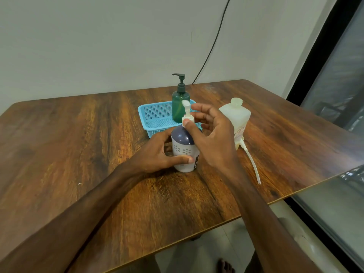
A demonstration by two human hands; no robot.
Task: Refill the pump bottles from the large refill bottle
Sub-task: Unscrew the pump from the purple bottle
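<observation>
The wooden surface [78,144] fills the view. Its far edge lies against the wall at 12 o'clock and its right edge runs along a dark window at 3 o'clock. The left half is bare wood, as is the near strip toward 6 o'clock.

Both hands meet at the centre on the white bottle [181,137]. The left hand [157,152] grasps its lower body from 9 o'clock, fingers curled behind and thumb across the front label. The right hand [212,134] comes in from 4 o'clock, half open. Its thumb is on the near side of the collar [188,121] and its fingers curve round the far side, pinching it.

The blue basket [155,115] sits just beyond the white bottle at 12 o'clock. The refill bottle [238,115] stands at 2 o'clock, upright with its mouth uncapped.

The white bottle stands upright on the surface with its long axis vertical. Its nozzle [186,104] is raised and appears to point toward the person.

The green bottle [179,107] stands upright in the basket's right end, its nozzle pointing to 9 o'clock.

A loose pump [252,160] lies flat beside the refill bottle's base, its tube running toward 5 o'clock, near the right edge.
</observation>
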